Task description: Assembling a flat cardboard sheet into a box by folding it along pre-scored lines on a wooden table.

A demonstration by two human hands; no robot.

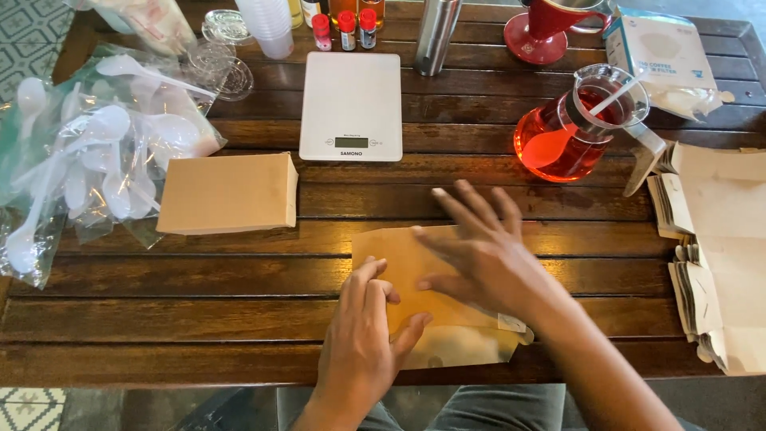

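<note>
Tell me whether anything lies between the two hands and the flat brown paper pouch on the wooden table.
Nothing visible does. The left hand and right hand both rest flat on the flat brown paper pouch, which lies on the dark wooden slatted table.

Bare counter (159, 287) lies open at nine o'clock; the cardboard box (229, 193) blocks ten, the white scale (351, 104) twelve, the red-filled carafe (578, 128) two, paper pouches (718, 255) three.
</note>
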